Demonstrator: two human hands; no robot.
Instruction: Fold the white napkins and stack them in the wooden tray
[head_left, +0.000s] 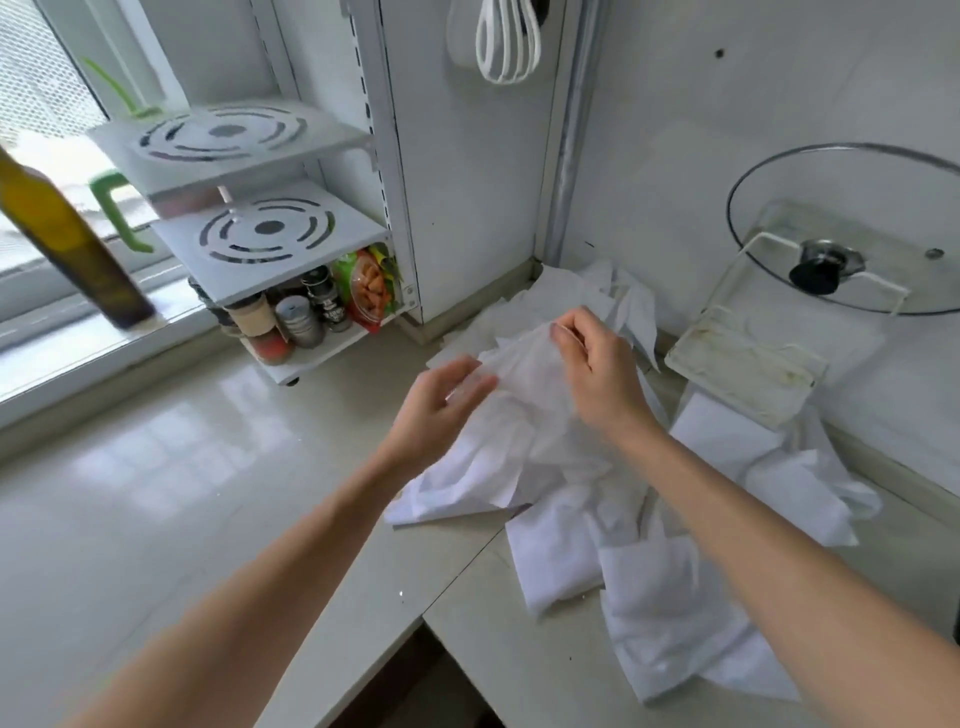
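A heap of several loose white napkins (566, 525) lies spread over the pale counter's corner, from the wall down toward the front edge. One thin white napkin (524, 374) is lifted above the heap. My right hand (597, 369) pinches its upper edge between thumb and fingers. My left hand (441, 405) is at its left side, fingers loosely bent against the cloth; its grip is blurred. No wooden tray is in view.
A white rack (249, 228) with spice jars (296, 322) stands at the back left. A dark oil bottle (67, 234) stands by the window. A glass pot lid (852, 228) leans in a holder over a white drip tray (748, 364) on the right. The counter (182, 483) has a notch at the front.
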